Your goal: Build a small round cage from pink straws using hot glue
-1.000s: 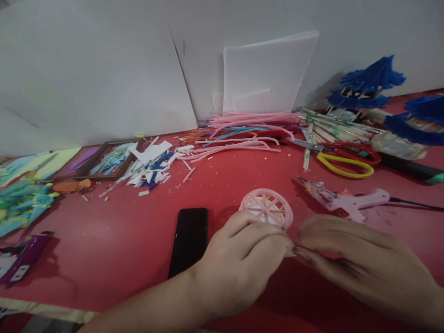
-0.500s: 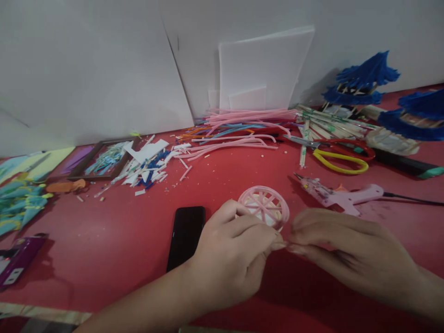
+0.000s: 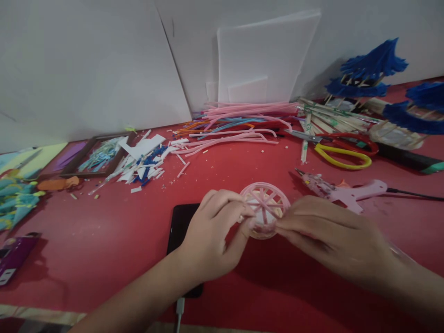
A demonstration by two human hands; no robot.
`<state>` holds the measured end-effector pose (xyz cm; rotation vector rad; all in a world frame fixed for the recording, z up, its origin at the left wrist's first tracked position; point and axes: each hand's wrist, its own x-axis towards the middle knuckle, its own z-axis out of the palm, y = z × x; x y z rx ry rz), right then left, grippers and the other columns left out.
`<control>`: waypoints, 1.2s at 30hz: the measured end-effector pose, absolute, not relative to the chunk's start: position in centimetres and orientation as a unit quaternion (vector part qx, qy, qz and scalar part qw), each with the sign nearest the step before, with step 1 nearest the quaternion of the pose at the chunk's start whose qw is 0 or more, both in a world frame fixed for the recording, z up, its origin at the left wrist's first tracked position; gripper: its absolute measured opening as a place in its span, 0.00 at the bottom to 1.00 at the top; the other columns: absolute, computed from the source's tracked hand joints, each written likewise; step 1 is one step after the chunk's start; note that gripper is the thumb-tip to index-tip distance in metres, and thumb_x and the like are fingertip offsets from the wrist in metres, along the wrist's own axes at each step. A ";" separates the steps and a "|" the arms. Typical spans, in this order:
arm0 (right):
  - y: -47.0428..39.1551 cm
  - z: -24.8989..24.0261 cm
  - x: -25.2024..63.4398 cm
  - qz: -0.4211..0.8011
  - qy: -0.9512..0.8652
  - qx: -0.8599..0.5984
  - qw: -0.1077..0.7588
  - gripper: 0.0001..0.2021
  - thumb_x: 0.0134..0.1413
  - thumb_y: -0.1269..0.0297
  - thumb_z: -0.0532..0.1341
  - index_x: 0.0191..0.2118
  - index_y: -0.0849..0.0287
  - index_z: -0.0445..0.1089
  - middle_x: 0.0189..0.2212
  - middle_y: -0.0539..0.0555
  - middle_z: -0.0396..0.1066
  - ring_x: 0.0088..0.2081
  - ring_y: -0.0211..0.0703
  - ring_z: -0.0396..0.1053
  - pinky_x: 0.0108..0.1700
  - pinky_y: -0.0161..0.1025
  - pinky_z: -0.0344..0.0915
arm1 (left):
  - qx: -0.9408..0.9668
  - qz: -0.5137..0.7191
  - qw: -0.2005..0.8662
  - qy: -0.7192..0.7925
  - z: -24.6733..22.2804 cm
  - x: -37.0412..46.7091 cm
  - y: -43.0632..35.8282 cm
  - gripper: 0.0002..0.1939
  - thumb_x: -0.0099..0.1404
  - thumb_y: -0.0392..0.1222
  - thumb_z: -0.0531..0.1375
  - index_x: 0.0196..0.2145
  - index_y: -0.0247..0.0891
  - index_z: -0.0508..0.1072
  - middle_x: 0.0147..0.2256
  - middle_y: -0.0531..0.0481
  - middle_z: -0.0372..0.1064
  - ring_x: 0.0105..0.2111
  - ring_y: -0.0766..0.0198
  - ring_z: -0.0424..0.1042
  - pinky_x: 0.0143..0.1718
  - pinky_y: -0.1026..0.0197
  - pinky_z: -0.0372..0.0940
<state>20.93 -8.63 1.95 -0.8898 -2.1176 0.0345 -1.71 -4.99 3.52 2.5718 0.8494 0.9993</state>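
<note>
Step in hand, by the look of it: two-handed work at the rim of a pink spoked wheel (image 3: 264, 204), held just above or on the red table (image 3: 118, 249) in front of the person; can't tell if it touches. L hand (image 3: 215, 226) grips the L edge btwn thumb & fingers. R hand (image 3: 329, 236) has fingers closed in at the lower-R rim, apparently pinching it; any small pc. btwn them is hidden. Next move prob. calls for a light, steady L hold w/ fine R fingertip control, as thin spokes could bend.

Wheel: round pink rim, spokes meeting mid-way, whitish backing & tan lower edge visible.

Nearby: blk phone (image 3: 177, 226) partly behind L hand, wht cable (image 3: 180, 306) at its lower end; pink glue gun (image 3: 364, 192) beyond R hand. Farther back: scissors (image 3: 318, 139), pink rods (image 3: 249, 109), paper scraps (image 3: 142, 148).
</note>
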 end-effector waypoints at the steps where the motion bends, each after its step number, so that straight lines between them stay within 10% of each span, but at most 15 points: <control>1: -8.6 1.8 20.9 0.014 -0.844 -0.348 0.407 0.06 0.66 0.70 0.58 0.39 0.54 0.72 0.29 0.50 0.76 0.32 0.36 0.74 0.34 0.32 0.72 | 0.889 0.333 0.132 0.284 3.4 -1.8 -5.0 0.05 0.70 0.39 0.59 0.40 0.36 0.73 0.39 0.46 0.76 0.40 0.60 0.74 0.43 0.58 0.67; 36: -7.8 2.3 21.1 0.103 -0.846 -0.372 0.368 0.07 0.64 0.68 0.59 0.40 0.52 0.75 0.33 0.52 0.73 0.36 0.40 0.70 0.36 0.38 0.69 | 0.926 0.307 0.030 0.218 3.3 -1.4 -4.6 0.11 0.74 0.40 0.57 0.35 0.39 0.77 0.35 0.53 0.79 0.35 0.64 0.69 0.41 0.63 0.65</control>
